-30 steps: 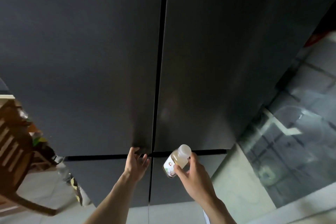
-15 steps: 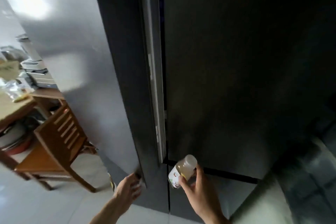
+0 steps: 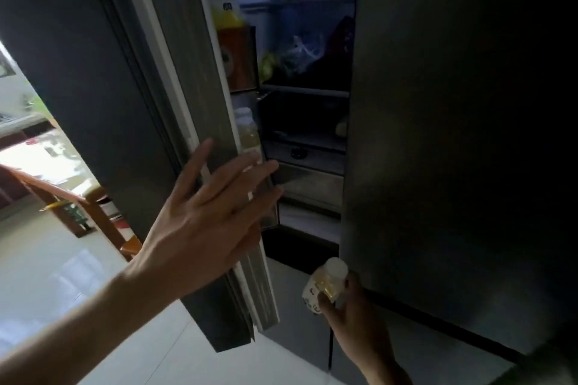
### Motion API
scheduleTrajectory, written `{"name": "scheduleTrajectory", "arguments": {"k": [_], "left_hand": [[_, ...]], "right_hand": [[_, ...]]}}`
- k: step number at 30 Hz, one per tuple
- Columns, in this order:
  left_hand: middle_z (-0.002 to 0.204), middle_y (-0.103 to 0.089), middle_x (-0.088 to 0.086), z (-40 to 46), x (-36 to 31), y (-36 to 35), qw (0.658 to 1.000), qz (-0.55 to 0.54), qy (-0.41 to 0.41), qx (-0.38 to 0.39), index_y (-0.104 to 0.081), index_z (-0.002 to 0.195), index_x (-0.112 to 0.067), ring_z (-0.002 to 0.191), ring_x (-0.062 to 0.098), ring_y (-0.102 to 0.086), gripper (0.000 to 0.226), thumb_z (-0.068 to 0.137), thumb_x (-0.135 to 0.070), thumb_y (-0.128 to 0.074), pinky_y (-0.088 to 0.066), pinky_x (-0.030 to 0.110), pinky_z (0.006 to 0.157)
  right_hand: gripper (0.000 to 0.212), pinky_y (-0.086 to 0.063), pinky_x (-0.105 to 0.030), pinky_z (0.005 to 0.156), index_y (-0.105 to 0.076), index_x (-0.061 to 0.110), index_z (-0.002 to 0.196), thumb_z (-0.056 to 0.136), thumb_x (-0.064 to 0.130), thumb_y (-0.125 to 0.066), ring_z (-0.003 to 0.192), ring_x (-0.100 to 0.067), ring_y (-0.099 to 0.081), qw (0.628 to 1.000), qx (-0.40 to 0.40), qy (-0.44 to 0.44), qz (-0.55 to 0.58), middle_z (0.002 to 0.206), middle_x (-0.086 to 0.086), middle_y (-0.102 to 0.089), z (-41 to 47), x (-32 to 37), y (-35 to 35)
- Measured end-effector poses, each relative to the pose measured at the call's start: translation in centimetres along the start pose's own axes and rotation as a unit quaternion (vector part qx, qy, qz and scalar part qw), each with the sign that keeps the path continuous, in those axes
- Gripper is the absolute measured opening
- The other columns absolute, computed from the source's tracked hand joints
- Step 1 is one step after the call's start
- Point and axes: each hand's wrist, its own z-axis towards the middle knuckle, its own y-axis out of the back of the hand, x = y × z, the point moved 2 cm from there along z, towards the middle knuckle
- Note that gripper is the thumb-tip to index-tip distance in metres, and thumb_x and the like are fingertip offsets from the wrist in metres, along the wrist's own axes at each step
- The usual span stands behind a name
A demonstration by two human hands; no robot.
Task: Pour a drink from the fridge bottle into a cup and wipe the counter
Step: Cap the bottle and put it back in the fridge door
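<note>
Half a second ago the fridge door (image 3: 200,122) was barely ajar; now it is swung open by the spread left hand (image 3: 206,222). A bottle (image 3: 325,286) is gripped low by the right hand (image 3: 353,316), likely for return.

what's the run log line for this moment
left hand: open, on edge of fridge door | door: open | right hand: grip on bottle | bottle: capped, below fridge opening

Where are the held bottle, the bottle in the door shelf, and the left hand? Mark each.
held bottle (image 3: 325,286), head view, on its yellowish body below the cap.
door-shelf bottle (image 3: 248,134), head view, on its body.
left hand (image 3: 203,222), head view, on its back.
</note>
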Motion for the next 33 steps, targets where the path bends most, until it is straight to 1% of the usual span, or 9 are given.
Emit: {"name": "scheduleTrajectory", "arguments": {"k": [2, 4, 8, 12, 16, 18, 22, 26, 33], "left_hand": [[0.147, -0.052, 0.005, -1.5, 1.6, -1.7, 0.996, 0.058, -0.011, 0.062, -0.07, 0.122, -0.02, 0.144, 0.024, -0.035, 0.041, 0.101, -0.035, -0.038, -0.006, 0.059, 0.121], [0.146, -0.053, 0.003, -3.5, 2.5, -2.3, 0.993, 0.092, -0.017, 0.077, -0.073, 0.115, -0.02, 0.144, 0.022, -0.032, 0.041, 0.101, -0.036, -0.038, -0.004, 0.057, 0.122], [0.14, -0.058, 0.003, -6.1, 4.2, -1.3, 0.995, 0.093, -0.009, 0.034, -0.075, 0.111, -0.019, 0.141, 0.022, -0.034, 0.034, 0.096, -0.034, -0.048, -0.005, 0.057, 0.121], [0.133, -0.065, 0.0, -8.5, 5.9, -1.5, 0.997, 0.082, -0.015, 0.001, -0.077, 0.101, -0.021, 0.137, 0.021, -0.039, 0.028, 0.092, -0.035, -0.055, -0.005, 0.059, 0.12], [0.131, -0.066, -0.002, -10.3, 7.4, -1.7, 0.994, 0.103, -0.021, -0.01, -0.078, 0.096, -0.026, 0.134, 0.02, -0.042, 0.026, 0.09, -0.039, -0.056, 0.0, 0.06, 0.119], [0.129, -0.067, -0.002, -10.8, 8.1, -1.9, 0.993, 0.111, -0.024, -0.016, -0.077, 0.096, -0.027, 0.133, 0.02, -0.042, 0.026, 0.09, -0.039, -0.055, 0.001, 0.06, 0.119], [0.129, -0.067, -0.003, -11.5, 9.0, -2.0, 0.992, 0.124, -0.029, -0.022, -0.076, 0.098, -0.028, 0.133, 0.02, -0.042, 0.021, 0.09, -0.037, -0.059, 0.0, 0.061, 0.119], [0.126, -0.069, -0.006, -11.6, 8.9, -2.1, 0.99, 0.137, -0.038, -0.018, -0.076, 0.099, -0.03, 0.134, 0.02, -0.042, 0.018, 0.085, -0.039, -0.068, -0.001, 0.06, 0.12], [0.13, -0.064, -0.006, -12.0, 9.2, -2.0, 0.99, 0.137, -0.04, -0.013, -0.073, 0.099, -0.031, 0.136, 0.022, -0.039, 0.021, 0.079, -0.036, -0.076, 0.001, 0.06, 0.12]], "right_hand": [[0.085, -0.053, -0.034, 0.099, -0.034, 0.033, 0.147, 0.075, 0.075, -0.05, 0.122, -0.008, -0.06, 0.999, 0.001, 0.031, -0.008, 0.138, 0.012, -0.061, 0.1, 1.2, -0.4], [0.083, -0.054, -0.034, 0.096, -0.037, 0.035, 0.145, 0.074, 0.077, -0.047, 0.118, -0.005, -0.061, 0.998, -0.006, 0.065, -0.009, 0.132, 0.016, -0.062, 0.1, 2.9, -0.7], [0.073, -0.059, -0.032, 0.085, -0.041, 0.043, 0.135, 0.073, 0.08, -0.05, 0.104, 0.001, -0.065, 0.991, -0.007, 0.135, 0.011, 0.118, 0.023, -0.065, -0.2, 7.4, -0.9], [0.038, -0.058, -0.027, 0.071, -0.049, 0.049, 0.11, 0.078, 0.066, -0.061, 0.084, 0.006, -0.067, 0.978, -0.064, 0.195, 0.042, 0.094, 0.021, -0.069, -0.6, 13.3, 0.1], [0.041, -0.059, -0.029, 0.073, -0.044, 0.055, 0.112, 0.077, 0.061, -0.063, 0.086, 0.004, -0.066, 0.953, -0.119, 0.261, 0.095, 0.097, 0.028, -0.065, -1.0, 20.2, 0.8], [0.04, -0.059, -0.029, 0.072, -0.046, 0.052, 0.113, 0.08, 0.055, -0.067, 0.085, 0.003, -0.066, 0.943, -0.129, 0.285, 0.111, 0.096, 0.025, -0.066, -0.5, 23.1, 0.5], [0.036, -0.056, -0.03, 0.07, -0.051, 0.041, 0.113, 0.082, 0.052, -0.065, 0.081, -0.001, -0.065, 0.945, -0.091, 0.308, 0.066, 0.089, 0.018, -0.068, 1.1, 27.3, -1.2], [0.038, -0.059, -0.043, 0.076, -0.055, 0.035, 0.112, 0.079, 0.053, -0.06, 0.084, -0.011, -0.069, 0.946, -0.049, 0.32, 0.004, 0.092, 0.01, -0.071, 2.5, 28.2, -3.2], [0.031, -0.058, -0.025, 0.074, -0.061, 0.035, 0.116, 0.086, 0.036, -0.069, 0.084, 0.003, -0.069, 0.945, -0.006, 0.324, 0.031, 0.093, 0.015, -0.074, 3.6, 28.2, -3.8]]}}
